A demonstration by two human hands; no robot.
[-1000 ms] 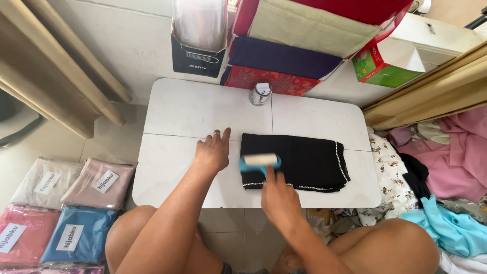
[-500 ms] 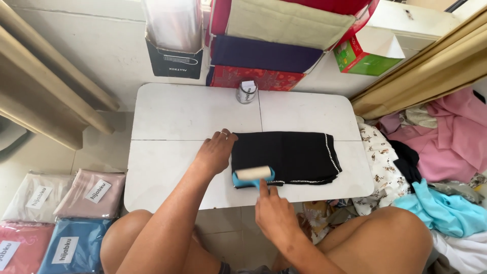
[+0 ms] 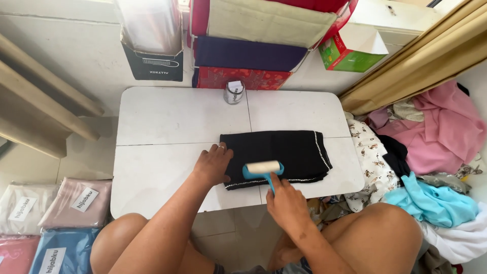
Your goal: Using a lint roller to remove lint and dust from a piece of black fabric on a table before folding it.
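**Lint roller at the near edge of the black cloth**

Right hand (image 3: 286,203) clamps the blue-handled lint roller (image 3: 263,168) on the folded black cloth (image 3: 284,155), centre-right of the white table (image 3: 167,127); left hand (image 3: 213,165) flat, pinning its left end. The far half looks possibly unrolled

A low white table (image 3: 167,127) stands on the pale floor, and a small shiny metal tin (image 3: 234,93) sits at its far edge, just in front of a stack of red, dark purple and beige flat boxes (image 3: 248,56). Beside the stack, a dark cardboard box holding clear plastic sleeves (image 3: 151,45) leans on the left and a green carton (image 3: 347,58) lies on the right. Flat packed fabrics in pink, beige and blue plastic bags (image 3: 56,223) lie left of the table, while a loose heap of pink, turquoise and white clothes (image 3: 431,167) lies on the right.
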